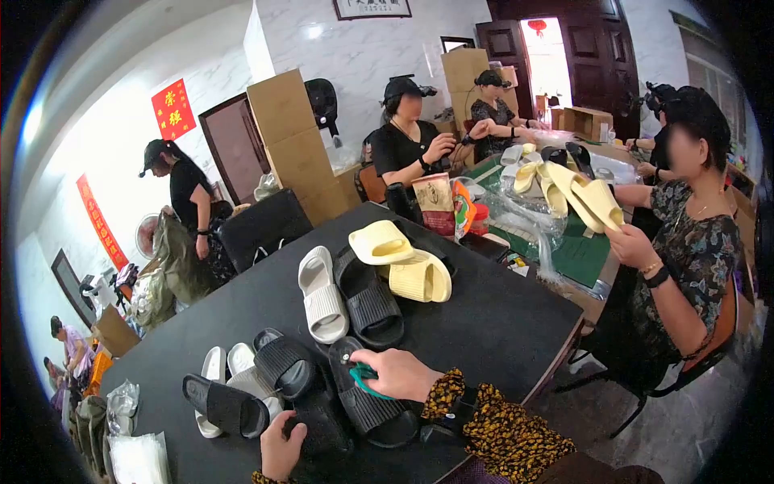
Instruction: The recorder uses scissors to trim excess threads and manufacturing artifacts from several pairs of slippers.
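Observation:
My right hand (397, 374) is closed around small scissors (364, 377), of which a teal-green loop handle shows. It is over a black ribbed slide slipper (372, 407) in front of me. My left hand (282, 448) is low on the table with thumb and fingers apart, beside a black slipper (226, 406) and a dark slipper (318, 423); nothing shows in it. Another black slipper (284, 363) and white slippers (211, 379) lie just beyond. Farther off are a white slipper (324, 300), a black slipper (371, 302) and two pale yellow slippers (380, 242).
The black table (500, 323) carries all these slippers. Clear plastic bags (139, 460) lie at its left edge. On the right, a co-worker (685, 234) holds pale yellow slippers (592, 198) over a green-topped table (576, 254). Several people work farther back. A black chair (262, 230) stands behind the table.

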`<action>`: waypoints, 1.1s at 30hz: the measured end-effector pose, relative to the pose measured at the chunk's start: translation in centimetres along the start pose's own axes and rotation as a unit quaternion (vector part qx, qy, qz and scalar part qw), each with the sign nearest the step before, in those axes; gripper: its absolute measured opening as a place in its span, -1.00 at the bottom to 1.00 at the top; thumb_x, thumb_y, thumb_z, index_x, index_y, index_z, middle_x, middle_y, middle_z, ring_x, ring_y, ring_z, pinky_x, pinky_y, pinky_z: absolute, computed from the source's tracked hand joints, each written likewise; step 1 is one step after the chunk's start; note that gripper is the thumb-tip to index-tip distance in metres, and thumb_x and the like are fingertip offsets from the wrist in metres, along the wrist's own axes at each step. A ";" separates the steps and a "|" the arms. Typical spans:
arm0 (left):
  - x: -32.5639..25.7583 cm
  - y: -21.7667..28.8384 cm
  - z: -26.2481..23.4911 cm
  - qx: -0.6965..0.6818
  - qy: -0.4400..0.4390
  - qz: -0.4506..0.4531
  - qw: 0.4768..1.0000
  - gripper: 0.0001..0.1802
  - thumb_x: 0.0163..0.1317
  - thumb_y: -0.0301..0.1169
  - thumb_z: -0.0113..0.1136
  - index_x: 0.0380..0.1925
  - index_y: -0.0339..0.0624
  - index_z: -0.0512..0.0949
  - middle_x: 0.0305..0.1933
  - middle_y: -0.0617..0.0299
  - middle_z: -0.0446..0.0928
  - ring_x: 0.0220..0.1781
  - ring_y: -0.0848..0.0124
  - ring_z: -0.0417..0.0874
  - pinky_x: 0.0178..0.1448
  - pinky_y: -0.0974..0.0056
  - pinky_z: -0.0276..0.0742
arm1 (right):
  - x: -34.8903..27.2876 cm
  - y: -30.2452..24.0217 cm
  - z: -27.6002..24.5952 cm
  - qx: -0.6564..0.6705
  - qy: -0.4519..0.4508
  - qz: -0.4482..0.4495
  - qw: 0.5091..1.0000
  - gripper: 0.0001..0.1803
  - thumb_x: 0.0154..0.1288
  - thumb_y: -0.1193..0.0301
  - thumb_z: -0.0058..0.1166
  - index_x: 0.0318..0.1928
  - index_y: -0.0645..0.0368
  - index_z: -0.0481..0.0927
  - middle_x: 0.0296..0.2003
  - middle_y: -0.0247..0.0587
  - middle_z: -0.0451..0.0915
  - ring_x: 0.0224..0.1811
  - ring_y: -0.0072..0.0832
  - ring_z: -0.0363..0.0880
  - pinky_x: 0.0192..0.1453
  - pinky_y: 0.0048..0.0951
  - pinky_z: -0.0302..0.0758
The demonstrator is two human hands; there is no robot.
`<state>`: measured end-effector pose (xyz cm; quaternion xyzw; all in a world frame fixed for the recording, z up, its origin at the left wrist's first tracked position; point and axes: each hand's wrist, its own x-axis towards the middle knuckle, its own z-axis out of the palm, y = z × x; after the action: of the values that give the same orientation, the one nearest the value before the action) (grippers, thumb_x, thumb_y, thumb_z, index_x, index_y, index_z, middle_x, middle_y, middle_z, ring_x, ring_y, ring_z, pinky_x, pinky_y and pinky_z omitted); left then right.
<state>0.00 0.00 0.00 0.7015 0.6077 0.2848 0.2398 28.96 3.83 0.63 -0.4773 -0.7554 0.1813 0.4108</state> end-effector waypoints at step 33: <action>-1.8 -0.3 0.0 -0.327 -0.191 0.078 0.922 -0.57 0.35 -0.45 -0.01 0.19 -0.35 0.28 -0.06 0.17 0.55 -0.16 0.48 0.55 -0.08 0.35 0.50 | -2.7 -9.8 -3.8 0.312 -0.043 0.120 0.942 -0.54 0.22 0.32 0.18 0.08 0.22 0.39 -0.42 -0.43 0.52 -0.57 -0.79 0.38 -0.54 -0.70 0.33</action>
<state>-0.43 -1.77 -0.42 0.6705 0.3666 0.3464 0.5442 26.96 -3.65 8.18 -0.4037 -0.6152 0.4760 0.4817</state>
